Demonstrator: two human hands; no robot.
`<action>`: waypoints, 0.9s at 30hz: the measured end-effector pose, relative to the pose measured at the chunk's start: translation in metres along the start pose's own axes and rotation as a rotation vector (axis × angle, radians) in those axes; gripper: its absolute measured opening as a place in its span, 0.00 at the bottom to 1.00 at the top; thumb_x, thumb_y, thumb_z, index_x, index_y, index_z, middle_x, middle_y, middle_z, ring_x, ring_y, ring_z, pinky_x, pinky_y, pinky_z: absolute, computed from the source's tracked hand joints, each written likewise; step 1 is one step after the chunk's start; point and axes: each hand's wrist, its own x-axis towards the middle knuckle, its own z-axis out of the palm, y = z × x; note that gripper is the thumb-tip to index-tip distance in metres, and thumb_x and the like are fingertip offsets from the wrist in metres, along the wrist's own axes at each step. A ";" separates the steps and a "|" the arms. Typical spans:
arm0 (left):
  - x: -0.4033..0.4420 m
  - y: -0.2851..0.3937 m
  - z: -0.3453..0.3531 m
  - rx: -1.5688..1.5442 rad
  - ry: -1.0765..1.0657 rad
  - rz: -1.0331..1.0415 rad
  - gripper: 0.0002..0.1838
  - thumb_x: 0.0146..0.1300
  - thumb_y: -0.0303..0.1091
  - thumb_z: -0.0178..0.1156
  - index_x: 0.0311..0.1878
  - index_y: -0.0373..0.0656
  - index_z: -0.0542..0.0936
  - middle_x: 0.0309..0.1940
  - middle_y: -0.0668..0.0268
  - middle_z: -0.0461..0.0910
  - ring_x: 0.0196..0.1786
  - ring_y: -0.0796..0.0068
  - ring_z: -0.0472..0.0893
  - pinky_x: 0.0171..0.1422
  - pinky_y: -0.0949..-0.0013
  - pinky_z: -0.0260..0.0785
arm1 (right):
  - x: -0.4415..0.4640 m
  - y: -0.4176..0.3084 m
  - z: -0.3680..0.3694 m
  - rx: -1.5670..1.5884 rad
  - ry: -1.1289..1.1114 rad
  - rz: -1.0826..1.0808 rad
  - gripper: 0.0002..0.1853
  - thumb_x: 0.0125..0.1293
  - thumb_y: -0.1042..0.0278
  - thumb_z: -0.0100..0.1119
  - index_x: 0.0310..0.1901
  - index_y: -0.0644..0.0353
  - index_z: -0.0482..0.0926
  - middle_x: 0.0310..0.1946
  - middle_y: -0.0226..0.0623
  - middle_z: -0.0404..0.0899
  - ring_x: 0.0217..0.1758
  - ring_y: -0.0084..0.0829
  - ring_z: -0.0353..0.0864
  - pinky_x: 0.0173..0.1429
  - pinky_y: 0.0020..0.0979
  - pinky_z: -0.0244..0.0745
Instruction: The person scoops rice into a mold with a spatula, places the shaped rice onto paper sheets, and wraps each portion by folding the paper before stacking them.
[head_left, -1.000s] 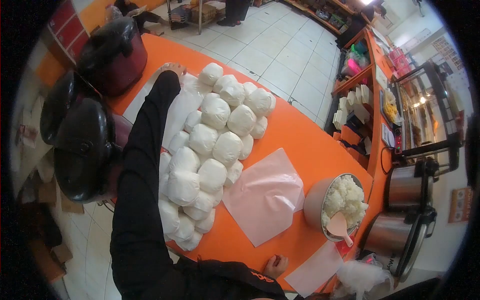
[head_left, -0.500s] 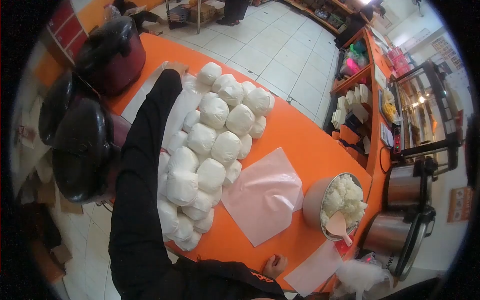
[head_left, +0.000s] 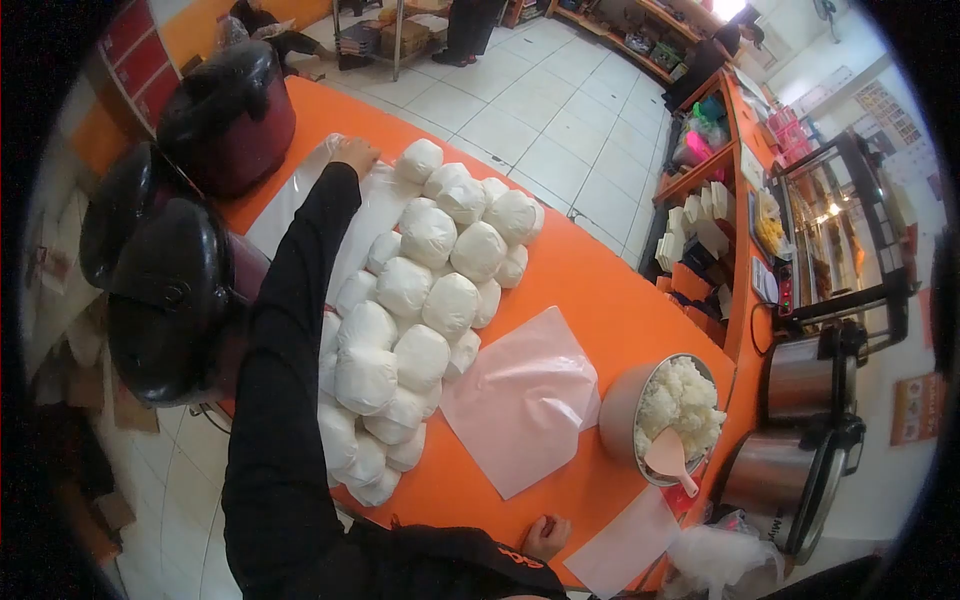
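Grip unclear at the far left of an orange desk (head_left: pixel 565 275): a person's left hand (head_left: pixel 356 153) lies over the end of a clear plastic sheet (head_left: pixel 372 205), and whether the fingers pinch it or merely press on it cannot be told from above. The sheet lies between the dark red cooker (head_left: pixel 235 140) and a heap of white wrapped parcels (head_left: pixel 425 235), some of them stacked on others. Thin and glossy, the plastic looks light, limp and somewhat slippery, likely to crease or cling; a pinch at a free edge or corner would probably serve better than a grab at its middle. The parcels, rounded and snugly wrapped, look soft and fairly weighty for their size, best cupped from both sides with the palm beneath, as a hard squeeze could dent them or loosen the paper. The left arm, in a black sleeve (head_left: pixel 290 350), reaches long and nearly straight past the heap, its wrist close to the desk. Near the body, the right hand (head_left: pixel 545 537) rests at the near edge, fingers curled together with nothing seen in them, just beside a pale paper sheet (head_left: pixel 622 540) and apart from the parcels.
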 end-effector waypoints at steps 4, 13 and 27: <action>0.002 -0.002 -0.010 0.026 -0.051 0.068 0.10 0.60 0.33 0.52 0.40 0.48 0.81 0.40 0.59 0.82 0.47 0.59 0.81 0.53 0.57 0.70 | 0.002 -0.008 -0.003 0.027 -0.033 0.115 0.04 0.54 0.74 0.57 0.32 0.61 0.74 0.23 0.40 0.70 0.30 0.42 0.69 0.36 0.41 0.62; -0.017 -0.040 -0.046 -0.341 0.133 -0.246 0.08 0.62 0.35 0.52 0.41 0.48 0.78 0.36 0.53 0.81 0.41 0.49 0.81 0.43 0.50 0.72 | 0.001 -0.007 -0.003 0.036 -0.026 0.078 0.04 0.55 0.74 0.57 0.32 0.62 0.74 0.25 0.40 0.68 0.30 0.41 0.68 0.36 0.39 0.61; 0.057 -0.083 -0.137 -1.218 1.091 -0.188 0.09 0.67 0.38 0.53 0.45 0.46 0.74 0.44 0.57 0.79 0.45 0.57 0.79 0.45 0.58 0.71 | 0.003 -0.007 -0.006 0.084 -0.040 0.075 0.04 0.55 0.74 0.58 0.31 0.62 0.73 0.26 0.40 0.65 0.29 0.41 0.65 0.37 0.40 0.61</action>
